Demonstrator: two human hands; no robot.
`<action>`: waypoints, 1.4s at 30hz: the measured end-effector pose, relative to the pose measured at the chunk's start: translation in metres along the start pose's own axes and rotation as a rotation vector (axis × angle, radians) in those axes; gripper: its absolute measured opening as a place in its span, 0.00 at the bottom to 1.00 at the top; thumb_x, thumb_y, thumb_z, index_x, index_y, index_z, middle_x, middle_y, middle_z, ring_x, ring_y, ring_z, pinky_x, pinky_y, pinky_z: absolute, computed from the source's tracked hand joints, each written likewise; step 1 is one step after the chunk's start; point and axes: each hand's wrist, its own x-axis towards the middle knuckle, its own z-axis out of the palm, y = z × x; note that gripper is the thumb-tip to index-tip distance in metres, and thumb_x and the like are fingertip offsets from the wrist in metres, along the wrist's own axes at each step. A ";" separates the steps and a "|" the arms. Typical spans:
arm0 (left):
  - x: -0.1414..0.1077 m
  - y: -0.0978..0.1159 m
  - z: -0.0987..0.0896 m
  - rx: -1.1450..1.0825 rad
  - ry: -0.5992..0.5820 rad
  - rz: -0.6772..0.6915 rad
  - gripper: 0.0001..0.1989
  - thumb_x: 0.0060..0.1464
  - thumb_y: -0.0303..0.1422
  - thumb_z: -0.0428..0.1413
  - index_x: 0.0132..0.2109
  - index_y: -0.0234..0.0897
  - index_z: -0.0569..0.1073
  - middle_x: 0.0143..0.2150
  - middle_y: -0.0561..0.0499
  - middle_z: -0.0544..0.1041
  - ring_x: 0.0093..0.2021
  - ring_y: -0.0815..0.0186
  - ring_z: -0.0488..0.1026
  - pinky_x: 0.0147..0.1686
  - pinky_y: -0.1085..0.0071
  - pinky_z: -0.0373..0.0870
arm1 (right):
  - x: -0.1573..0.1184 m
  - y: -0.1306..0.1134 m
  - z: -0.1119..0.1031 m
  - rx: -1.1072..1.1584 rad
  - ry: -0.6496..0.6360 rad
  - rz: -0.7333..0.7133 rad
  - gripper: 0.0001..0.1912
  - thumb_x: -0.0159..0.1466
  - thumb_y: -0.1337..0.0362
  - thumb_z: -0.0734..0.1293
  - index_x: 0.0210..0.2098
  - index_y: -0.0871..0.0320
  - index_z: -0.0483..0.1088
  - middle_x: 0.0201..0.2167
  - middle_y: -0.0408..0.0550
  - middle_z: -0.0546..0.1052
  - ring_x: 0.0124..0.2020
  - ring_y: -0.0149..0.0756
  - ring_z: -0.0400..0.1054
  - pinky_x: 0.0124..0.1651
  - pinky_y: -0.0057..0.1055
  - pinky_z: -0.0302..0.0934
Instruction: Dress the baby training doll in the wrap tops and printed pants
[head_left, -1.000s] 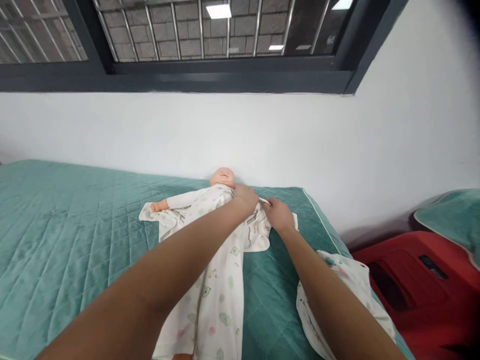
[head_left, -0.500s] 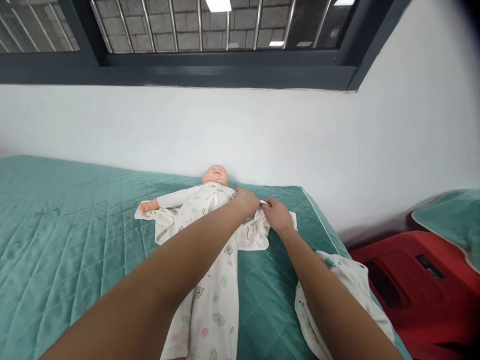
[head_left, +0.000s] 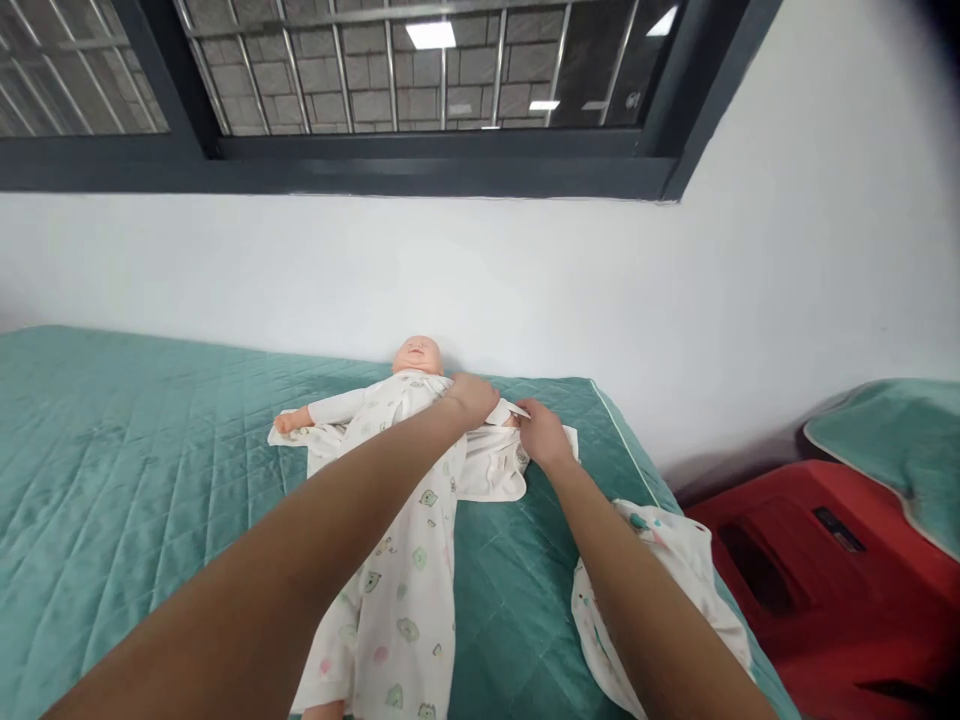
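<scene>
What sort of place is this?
An indoor room, perhaps a bedroom or training room: a doll lies on a green quilted cover, with a barred window above.

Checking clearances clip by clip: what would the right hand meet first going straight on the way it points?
Most likely the doll's white sleeve, right at the right hand's fingertips. The left hand seems close beyond, though depth is unclear.
</scene>
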 end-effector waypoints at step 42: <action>-0.164 -0.070 0.049 -1.032 0.650 -0.649 0.21 0.61 0.44 0.49 0.58 0.44 0.70 0.58 0.49 0.74 0.56 0.58 0.72 0.59 0.62 0.66 | 0.010 0.008 -0.003 0.686 0.260 0.160 0.09 0.55 0.66 0.63 0.36 0.57 0.71 0.42 0.53 0.79 0.48 0.43 0.73 0.54 0.43 0.67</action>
